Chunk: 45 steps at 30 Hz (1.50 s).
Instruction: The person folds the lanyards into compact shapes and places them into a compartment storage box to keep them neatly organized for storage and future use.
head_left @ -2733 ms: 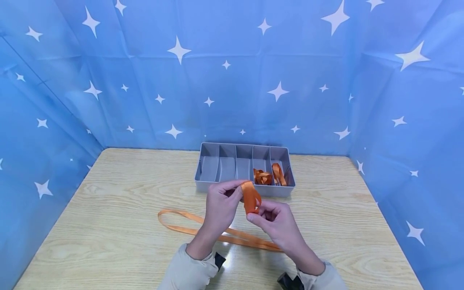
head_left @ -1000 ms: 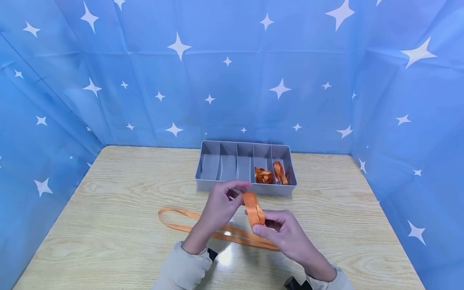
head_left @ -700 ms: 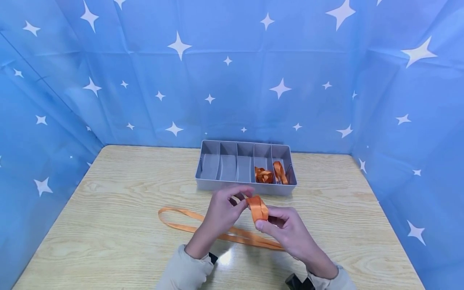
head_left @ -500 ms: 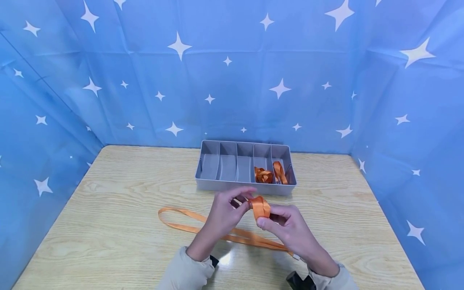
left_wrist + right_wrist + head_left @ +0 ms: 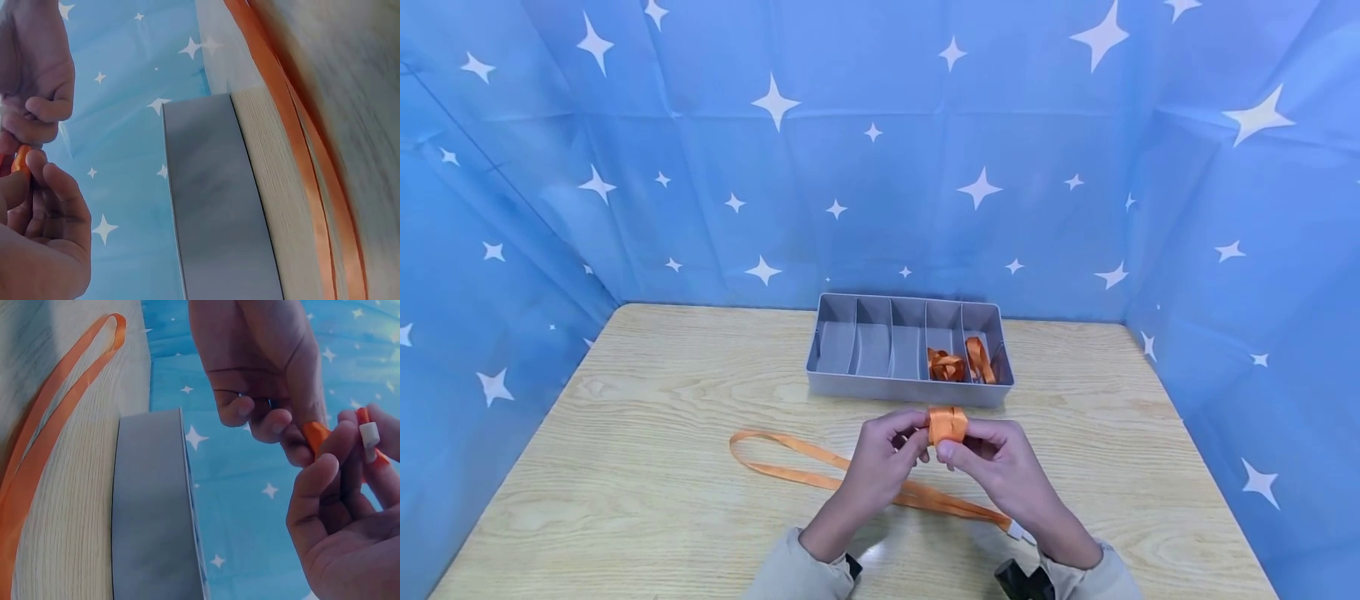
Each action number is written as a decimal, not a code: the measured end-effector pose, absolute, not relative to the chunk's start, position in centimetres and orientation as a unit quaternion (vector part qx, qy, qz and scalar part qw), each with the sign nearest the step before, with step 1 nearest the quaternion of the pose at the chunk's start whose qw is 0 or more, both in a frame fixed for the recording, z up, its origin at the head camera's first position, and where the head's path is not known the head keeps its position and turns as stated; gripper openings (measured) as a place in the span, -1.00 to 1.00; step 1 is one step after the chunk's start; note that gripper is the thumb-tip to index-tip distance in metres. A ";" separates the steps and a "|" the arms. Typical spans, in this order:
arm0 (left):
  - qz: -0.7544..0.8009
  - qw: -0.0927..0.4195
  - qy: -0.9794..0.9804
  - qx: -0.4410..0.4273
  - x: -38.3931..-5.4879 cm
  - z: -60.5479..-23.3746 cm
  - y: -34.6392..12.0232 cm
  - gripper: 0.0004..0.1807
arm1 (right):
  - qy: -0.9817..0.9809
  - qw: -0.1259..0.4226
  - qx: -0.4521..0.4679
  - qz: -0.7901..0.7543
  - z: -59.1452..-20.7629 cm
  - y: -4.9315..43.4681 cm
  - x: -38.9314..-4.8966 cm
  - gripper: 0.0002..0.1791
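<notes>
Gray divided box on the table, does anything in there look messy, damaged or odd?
No damage shows. In the gray box, the orange ribbon in the fourth compartment from the left looks a bit jumbled, its loops crossing loosely, unlike the compact roll being held.

Wooden table [image 5: 647,433] – on it, gray divided tray [image 5: 880,387], looped orange lanyard [image 5: 805,477]

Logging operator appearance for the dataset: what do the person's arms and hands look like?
Light beige, puffy sleeves on both arms. Left hand and right hand wear no gloves. A black part shows by each wrist. No cables or markings visible.
</notes>
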<state>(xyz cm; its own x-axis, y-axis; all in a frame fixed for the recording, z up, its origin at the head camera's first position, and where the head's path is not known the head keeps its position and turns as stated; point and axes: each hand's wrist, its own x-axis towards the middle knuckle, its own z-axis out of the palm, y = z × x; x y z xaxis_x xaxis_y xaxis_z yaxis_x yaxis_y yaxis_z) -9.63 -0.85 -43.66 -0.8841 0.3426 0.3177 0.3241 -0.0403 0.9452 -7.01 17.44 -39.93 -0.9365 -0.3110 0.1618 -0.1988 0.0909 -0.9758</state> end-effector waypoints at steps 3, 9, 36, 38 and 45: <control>0.698 0.032 0.677 0.232 -9.4 -43.7 -0.7 -0.82 | 0.742 0.041 -0.165 -0.648 -40.0 17.5 -7.1 -0.80; 0.707 0.065 0.668 0.222 -9.2 -43.5 -0.6 -0.76 | 0.759 0.012 -0.146 -0.634 -40.3 17.5 -7.3 -0.86; 0.674 0.042 0.682 0.280 -8.8 -43.1 -0.8 -0.77 | 0.722 0.013 -0.166 -0.671 -40.7 17.2 -7.5 -0.81; 0.675 0.035 0.683 0.276 -8.8 -43.2 -0.7 -0.78 | 0.719 0.011 -0.170 -0.673 -40.8 17.2 -7.6 -0.81; 0.676 0.038 0.694 0.245 -8.8 -43.0 -0.5 -0.78 | 0.729 0.017 -0.172 -0.663 -41.0 17.3 -7.7 -0.69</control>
